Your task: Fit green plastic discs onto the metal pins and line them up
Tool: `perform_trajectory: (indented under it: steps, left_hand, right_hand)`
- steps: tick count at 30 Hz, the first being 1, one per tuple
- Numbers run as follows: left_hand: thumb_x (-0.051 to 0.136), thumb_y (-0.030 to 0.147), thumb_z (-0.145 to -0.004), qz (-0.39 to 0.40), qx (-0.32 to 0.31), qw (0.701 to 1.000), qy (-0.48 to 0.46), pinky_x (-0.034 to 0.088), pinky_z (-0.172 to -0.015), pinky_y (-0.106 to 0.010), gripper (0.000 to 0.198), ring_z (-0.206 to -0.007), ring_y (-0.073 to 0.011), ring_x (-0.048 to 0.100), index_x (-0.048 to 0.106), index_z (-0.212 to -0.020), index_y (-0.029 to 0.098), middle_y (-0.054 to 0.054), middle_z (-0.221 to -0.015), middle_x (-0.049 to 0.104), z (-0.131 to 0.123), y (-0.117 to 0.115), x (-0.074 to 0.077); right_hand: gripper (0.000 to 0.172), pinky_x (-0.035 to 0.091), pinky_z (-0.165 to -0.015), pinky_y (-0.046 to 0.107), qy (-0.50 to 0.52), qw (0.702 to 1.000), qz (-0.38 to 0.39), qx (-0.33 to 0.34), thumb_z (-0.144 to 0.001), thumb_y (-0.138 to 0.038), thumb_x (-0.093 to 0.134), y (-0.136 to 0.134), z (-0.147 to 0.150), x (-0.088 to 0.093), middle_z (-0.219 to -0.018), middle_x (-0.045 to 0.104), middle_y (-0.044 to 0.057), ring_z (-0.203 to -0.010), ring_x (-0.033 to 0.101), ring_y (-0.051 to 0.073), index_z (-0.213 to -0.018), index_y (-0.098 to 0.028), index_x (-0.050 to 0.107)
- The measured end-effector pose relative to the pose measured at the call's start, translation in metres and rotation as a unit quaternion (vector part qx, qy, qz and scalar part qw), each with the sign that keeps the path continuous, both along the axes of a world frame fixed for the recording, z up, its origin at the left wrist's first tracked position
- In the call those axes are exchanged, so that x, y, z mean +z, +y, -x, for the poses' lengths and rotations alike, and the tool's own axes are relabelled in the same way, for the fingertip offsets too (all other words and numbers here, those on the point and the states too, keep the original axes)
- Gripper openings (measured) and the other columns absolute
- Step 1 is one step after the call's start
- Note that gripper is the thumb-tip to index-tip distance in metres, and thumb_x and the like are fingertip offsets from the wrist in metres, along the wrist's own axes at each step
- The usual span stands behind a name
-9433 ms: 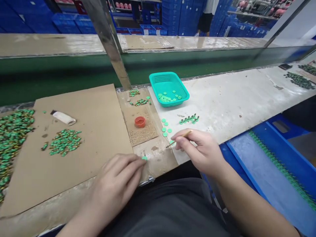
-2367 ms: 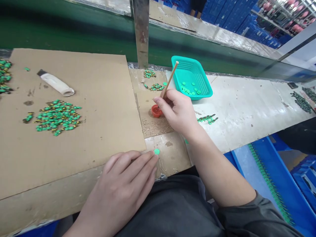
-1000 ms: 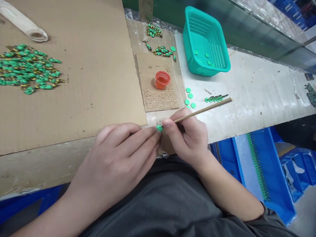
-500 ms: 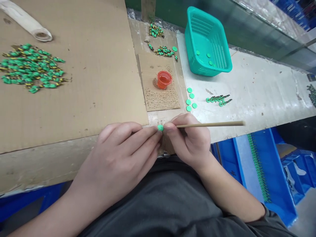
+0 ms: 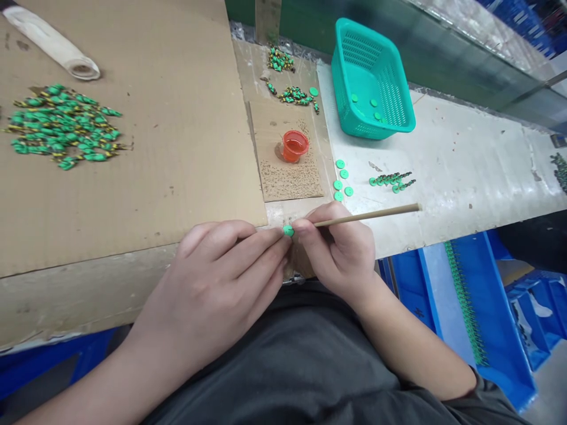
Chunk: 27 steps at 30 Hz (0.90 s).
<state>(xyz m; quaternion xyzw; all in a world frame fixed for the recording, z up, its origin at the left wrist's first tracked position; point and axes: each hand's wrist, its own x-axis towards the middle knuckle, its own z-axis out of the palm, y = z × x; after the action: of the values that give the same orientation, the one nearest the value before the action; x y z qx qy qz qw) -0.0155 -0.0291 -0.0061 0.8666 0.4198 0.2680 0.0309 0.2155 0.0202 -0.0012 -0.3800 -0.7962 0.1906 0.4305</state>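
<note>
Hands [image 5: 221, 277]; cup [image 5: 294, 150], grn bskt [image 5: 364, 128] beyond

The left hand [image 5: 221, 271] lies palm down near the right hand [image 5: 341, 251], curled in a pinch

A pale, stained worktop [image 5: 460, 165] runs along a dark green panel [image 5: 305, 23], with a post [image 5: 268, 20] before it. Light glints off the worktop; grey floor [image 5: 553, 375] shows at lower right.
</note>
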Motion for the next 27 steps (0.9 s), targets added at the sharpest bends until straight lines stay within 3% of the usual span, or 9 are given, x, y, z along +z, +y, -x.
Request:
perform_trajectory:
  steps: [5, 11, 16, 19, 21, 24, 27]
  left_hand:
    - [0.068, 0.023, -0.119, -0.001, 0.000, 1.000, -0.015, 0.059, -0.097, -0.057, 0.038, -0.114, -0.0324, 0.080, 0.077, -0.155, 0.030, -0.003, -0.140, 0.091, 0.001, 0.000, -0.002]
    - [0.069, 0.021, -0.118, -0.038, -0.006, 0.999, 0.009, 0.056, -0.095, -0.054, 0.035, -0.111, -0.0321, 0.078, 0.077, -0.152, 0.020, -0.007, -0.138, 0.091, -0.001, 0.004, -0.003]
    - [0.068, 0.021, -0.119, -0.039, -0.017, 0.999, 0.025, 0.055, -0.097, -0.053, 0.039, -0.112, -0.0320, 0.076, 0.076, -0.157, 0.021, -0.007, -0.137, 0.090, -0.001, 0.006, 0.001]
    - [0.069, 0.017, -0.119, -0.028, -0.029, 0.999, 0.011, 0.055, -0.101, -0.052, 0.032, -0.117, -0.0314, 0.077, 0.079, -0.149, 0.019, -0.007, -0.143, 0.090, 0.001, 0.008, 0.000]
    - [0.069, 0.017, -0.119, -0.014, -0.038, 0.999, -0.013, 0.056, -0.103, -0.050, 0.026, -0.121, -0.0300, 0.078, 0.080, -0.143, 0.021, -0.006, -0.147, 0.089, 0.002, 0.009, -0.002]
    - [0.069, 0.014, -0.118, 0.007, -0.045, 0.997, -0.057, 0.060, -0.106, -0.046, 0.025, -0.125, -0.0268, 0.081, 0.080, -0.138, 0.023, -0.006, -0.151, 0.088, 0.004, 0.006, 0.000]
    - [0.074, 0.006, -0.110, 0.011, -0.008, 0.995, -0.101, 0.064, -0.106, -0.040, 0.033, -0.123, -0.0229, 0.084, 0.081, -0.136, 0.025, -0.006, -0.144, 0.090, 0.008, -0.010, 0.012]
  right_hand:
    - [0.023, 0.061, -0.071, 0.031, 0.033, 0.999, -0.005, -0.002, -0.123, -0.027, 0.073, -0.002, 0.000, -0.003, -0.085, 0.072, -0.004, -0.075, 0.074, 0.015, -0.101, -0.028, 0.068]
    - [0.013, 0.061, -0.067, 0.030, 0.155, 0.985, 0.015, -0.077, -0.123, -0.033, 0.075, -0.009, -0.003, -0.007, -0.086, 0.071, -0.004, -0.071, 0.070, 0.014, -0.111, -0.029, 0.073]
    - [0.013, 0.060, -0.065, 0.031, 0.193, 0.974, 0.054, -0.102, -0.122, -0.032, 0.077, -0.015, -0.014, 0.000, -0.082, 0.071, -0.005, -0.069, 0.070, 0.015, -0.109, -0.029, 0.075]
    - [0.006, 0.060, -0.062, 0.029, 0.181, 0.976, 0.094, -0.079, -0.122, -0.027, 0.074, -0.017, -0.022, 0.004, -0.085, 0.075, -0.004, -0.067, 0.070, 0.014, -0.118, -0.029, 0.078]
    - [0.013, 0.062, -0.064, 0.028, 0.146, 0.981, 0.116, -0.055, -0.122, -0.021, 0.069, -0.017, -0.025, 0.007, -0.090, 0.080, -0.003, -0.070, 0.073, 0.013, -0.125, -0.029, 0.079]
    - [0.017, 0.070, -0.083, 0.033, 0.051, 0.994, 0.100, 0.003, -0.118, -0.013, 0.068, -0.012, -0.023, 0.007, -0.103, 0.087, 0.002, -0.090, 0.084, 0.018, -0.123, -0.027, 0.076]
    - [0.020, 0.072, -0.094, 0.043, -0.025, 0.996, 0.054, 0.069, -0.113, -0.011, 0.071, -0.009, -0.017, 0.007, -0.114, 0.090, 0.007, -0.107, 0.087, 0.026, -0.125, -0.027, 0.070]
